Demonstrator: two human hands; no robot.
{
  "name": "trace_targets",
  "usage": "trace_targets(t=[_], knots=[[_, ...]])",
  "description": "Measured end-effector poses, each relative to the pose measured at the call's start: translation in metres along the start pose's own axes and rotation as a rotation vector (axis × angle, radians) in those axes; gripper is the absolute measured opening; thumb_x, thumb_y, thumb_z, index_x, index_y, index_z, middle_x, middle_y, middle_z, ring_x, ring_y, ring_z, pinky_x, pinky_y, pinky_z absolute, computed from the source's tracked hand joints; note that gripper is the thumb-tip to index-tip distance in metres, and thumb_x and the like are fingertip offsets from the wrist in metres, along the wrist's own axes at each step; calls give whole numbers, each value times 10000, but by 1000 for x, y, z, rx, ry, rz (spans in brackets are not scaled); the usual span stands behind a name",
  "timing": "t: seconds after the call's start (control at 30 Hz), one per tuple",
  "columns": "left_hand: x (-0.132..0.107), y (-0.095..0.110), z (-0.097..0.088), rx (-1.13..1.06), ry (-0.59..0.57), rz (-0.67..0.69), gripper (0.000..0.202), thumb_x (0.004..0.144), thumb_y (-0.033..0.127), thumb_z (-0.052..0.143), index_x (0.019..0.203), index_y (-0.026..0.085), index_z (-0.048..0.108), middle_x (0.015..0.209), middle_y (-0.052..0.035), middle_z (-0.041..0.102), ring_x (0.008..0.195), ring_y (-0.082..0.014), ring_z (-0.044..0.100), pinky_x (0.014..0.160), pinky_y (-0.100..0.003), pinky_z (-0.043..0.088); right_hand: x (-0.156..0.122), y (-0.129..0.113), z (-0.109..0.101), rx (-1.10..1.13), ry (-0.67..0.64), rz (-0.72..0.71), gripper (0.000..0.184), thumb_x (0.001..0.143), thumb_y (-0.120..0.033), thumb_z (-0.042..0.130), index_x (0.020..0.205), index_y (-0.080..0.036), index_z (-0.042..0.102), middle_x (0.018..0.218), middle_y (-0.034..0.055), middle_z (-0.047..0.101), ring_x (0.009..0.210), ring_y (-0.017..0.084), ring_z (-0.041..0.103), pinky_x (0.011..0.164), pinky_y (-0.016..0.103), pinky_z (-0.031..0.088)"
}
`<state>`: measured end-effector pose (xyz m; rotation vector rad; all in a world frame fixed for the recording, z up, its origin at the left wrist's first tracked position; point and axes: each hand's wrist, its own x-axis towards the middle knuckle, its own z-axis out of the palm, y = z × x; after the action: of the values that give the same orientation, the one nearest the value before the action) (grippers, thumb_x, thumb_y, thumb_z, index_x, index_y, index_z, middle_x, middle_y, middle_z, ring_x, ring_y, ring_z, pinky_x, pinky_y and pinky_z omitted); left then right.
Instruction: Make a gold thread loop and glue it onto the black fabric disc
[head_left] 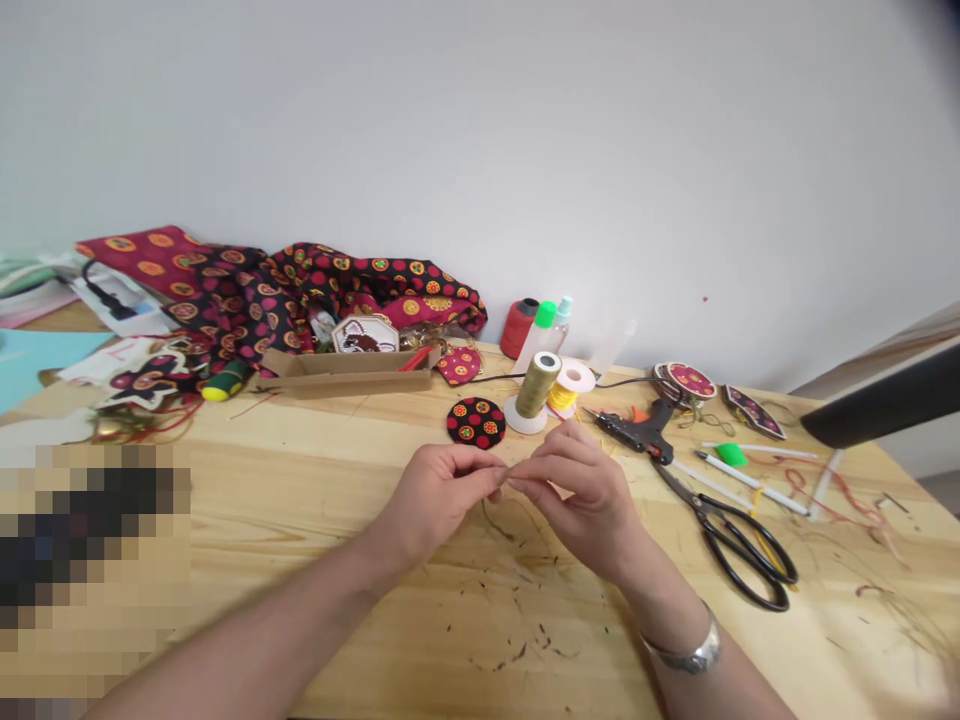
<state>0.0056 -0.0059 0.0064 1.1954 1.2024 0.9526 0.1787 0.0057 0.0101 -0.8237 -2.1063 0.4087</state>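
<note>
My left hand [442,492] and my right hand [576,490] meet fingertip to fingertip above the middle of the wooden table. Both are closed in a pinch on a thin olive-brown thread [496,526], which hangs below the fingers in a loose curve. The part between the fingertips is too small to make out. Just beyond my left hand lies a round fabric-covered disc [476,424], black with red and yellow motifs. Past my right fingers stand an olive thread spool [538,385] and a yellow cord spool [571,385].
To the right lie black-handled scissors [746,550], a glue gun [636,430], a white pen [754,482] and a green piece [731,455]. Patterned fabric [330,275] is heaped behind a cardboard tray [349,378]. Small dark scraps [517,655] litter the tabletop in front.
</note>
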Motion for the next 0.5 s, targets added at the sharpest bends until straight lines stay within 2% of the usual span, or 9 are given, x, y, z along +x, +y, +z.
trace_targets(t=[0.17,0.33,0.5], knots=[[1,-3,0,-95,28,-34,107,691,271,670,679,194,743,575,9,657,588,-136,551,603,-242,405,-3,-1,3,-140,-18,-112,143,818,-111,573,866,-211,663,618,9,594,643,148,444,613,303,383],[0,-3,1,-109,44,-31,107,699,265,668,676,193,744,573,6,663,575,-133,548,583,-244,399,-5,0,5,-204,-13,-139,128,824,-121,570,850,-210,658,578,1,564,623,142,422,590,297,340],[0,-5,2,-130,74,-10,93,694,255,681,691,194,751,611,-2,683,623,-133,560,627,-240,410,-5,1,4,-212,-36,-126,127,820,-119,578,844,-209,664,564,-4,545,618,140,414,595,294,334]])
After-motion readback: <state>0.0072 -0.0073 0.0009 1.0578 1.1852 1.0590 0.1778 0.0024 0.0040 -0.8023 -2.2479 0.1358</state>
